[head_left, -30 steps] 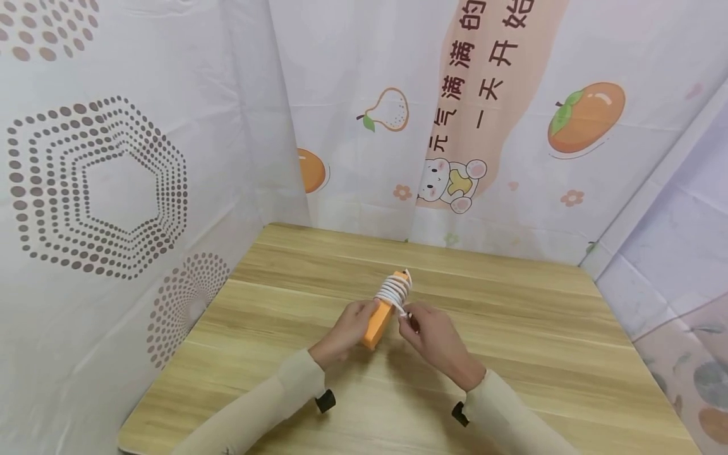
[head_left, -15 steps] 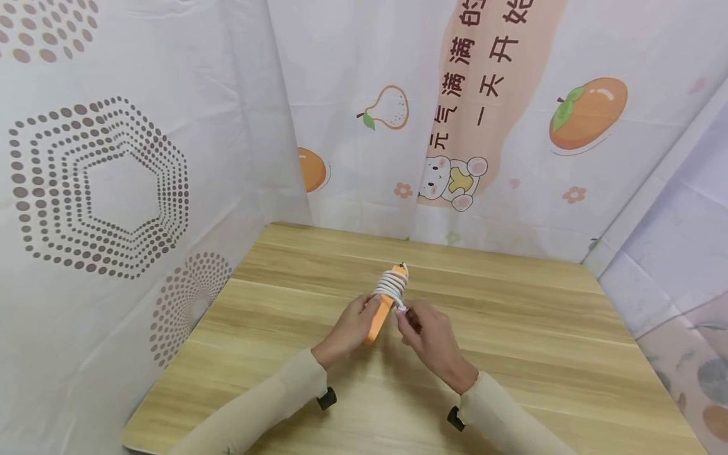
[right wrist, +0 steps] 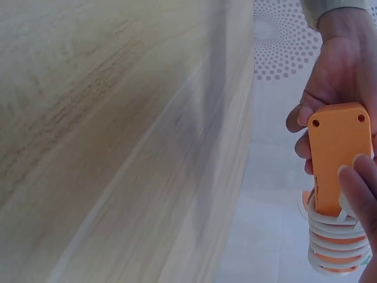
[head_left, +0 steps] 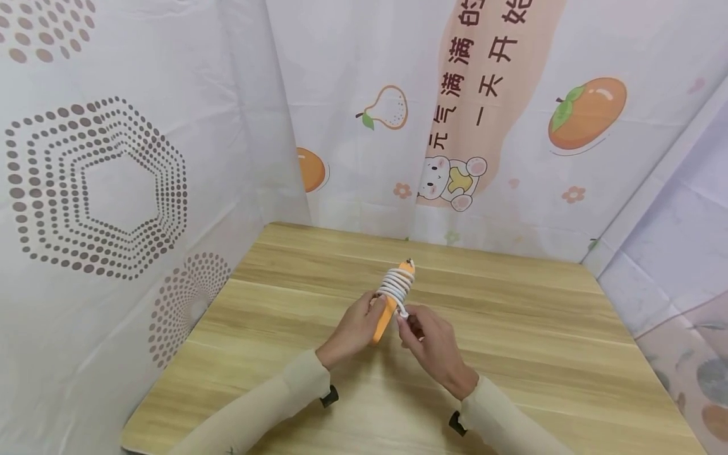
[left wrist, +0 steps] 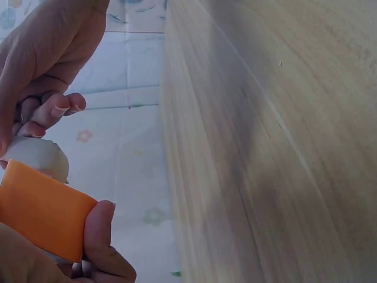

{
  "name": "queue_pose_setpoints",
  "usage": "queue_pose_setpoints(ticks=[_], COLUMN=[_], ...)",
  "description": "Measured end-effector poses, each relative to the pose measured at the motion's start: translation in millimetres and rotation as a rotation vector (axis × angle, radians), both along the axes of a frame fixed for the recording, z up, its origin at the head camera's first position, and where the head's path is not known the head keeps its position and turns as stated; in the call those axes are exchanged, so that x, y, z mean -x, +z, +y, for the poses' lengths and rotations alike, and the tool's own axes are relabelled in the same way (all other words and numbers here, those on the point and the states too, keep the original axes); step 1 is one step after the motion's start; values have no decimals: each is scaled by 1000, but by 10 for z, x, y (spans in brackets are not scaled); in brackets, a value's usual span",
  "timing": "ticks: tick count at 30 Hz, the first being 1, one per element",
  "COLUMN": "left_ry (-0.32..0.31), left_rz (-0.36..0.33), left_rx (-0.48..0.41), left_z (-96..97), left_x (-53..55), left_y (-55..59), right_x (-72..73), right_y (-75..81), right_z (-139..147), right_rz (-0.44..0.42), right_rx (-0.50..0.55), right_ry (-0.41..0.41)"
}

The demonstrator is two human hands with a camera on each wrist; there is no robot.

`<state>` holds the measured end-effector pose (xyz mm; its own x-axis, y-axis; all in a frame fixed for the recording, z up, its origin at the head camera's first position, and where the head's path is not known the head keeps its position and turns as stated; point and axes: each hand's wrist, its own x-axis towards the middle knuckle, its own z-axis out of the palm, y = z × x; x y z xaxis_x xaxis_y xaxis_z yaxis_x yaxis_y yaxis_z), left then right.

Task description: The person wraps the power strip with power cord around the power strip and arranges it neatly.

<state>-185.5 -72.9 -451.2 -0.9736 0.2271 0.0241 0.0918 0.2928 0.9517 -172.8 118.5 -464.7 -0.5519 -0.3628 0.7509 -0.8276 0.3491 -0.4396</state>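
An orange power strip [head_left: 385, 321] is held up over the table in the head view, its far end pointing away from me. White cord [head_left: 396, 285] winds round its far half in several loops. My left hand [head_left: 354, 325] grips the bare near half, thumb on top; the left wrist view shows fingers curled round the orange body [left wrist: 44, 209]. On the other side, my right hand [head_left: 436, 344] pinches the white end of the cord [head_left: 403, 312] close against the strip. Two screw holes show on the strip's underside [right wrist: 339, 159] in the right wrist view.
The wood-grain table [head_left: 512, 354] spreads below both hands. White printed curtains [head_left: 352, 57] hang at its back and sides. A dark band [head_left: 330, 397] sits under the left sleeve cuff, another [head_left: 457, 423] under the right.
The strip has tilted and turned slightly in my left hand, its far end now a little farther from me. My right hand keeps its pinch on the cord end beside it.
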Motion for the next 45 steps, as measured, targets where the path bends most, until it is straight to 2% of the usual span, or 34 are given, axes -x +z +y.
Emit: queue_pose_setpoints(ticks=[3, 7, 14, 17, 23, 27, 34, 41, 43, 45], left_ry=[-10, -21, -53, -59, -49, -58, -55, -39, -32, -28], left_rz=[7, 0, -14, -11, 4, -26, -71, -153, -148, -110], left_rx=[17, -5, -68, -65, -57, -51, -63, -189, -210, -191], left_z=[2, 4, 13, 7, -12, -32, -91, -152, -156, -154], left_x=[-6, 11, 29, 17, 24, 22, 24, 55, 63, 67], left_y=[0, -18, -62, -70, -55, -33, 32, -50, -69, -80], right_x=[3, 7, 11, 12, 23, 30, 61, 73, 69, 59], right_y=[-22, -38, -66, -49, 21, 54, 137, 92, 66, 53], right_z=[10, -6, -36, -20, 17, 30, 30, 25, 27, 29], right_rz=[17, 74, 365, 420, 408, 427, 451, 476, 481, 470], right_rx=[-12, -35, -234, -260, -280, -278, -245, -272, -276, -274], right_ry=[-3, -49, -212, -235, -242, -227, -264, -222, -215, -196])
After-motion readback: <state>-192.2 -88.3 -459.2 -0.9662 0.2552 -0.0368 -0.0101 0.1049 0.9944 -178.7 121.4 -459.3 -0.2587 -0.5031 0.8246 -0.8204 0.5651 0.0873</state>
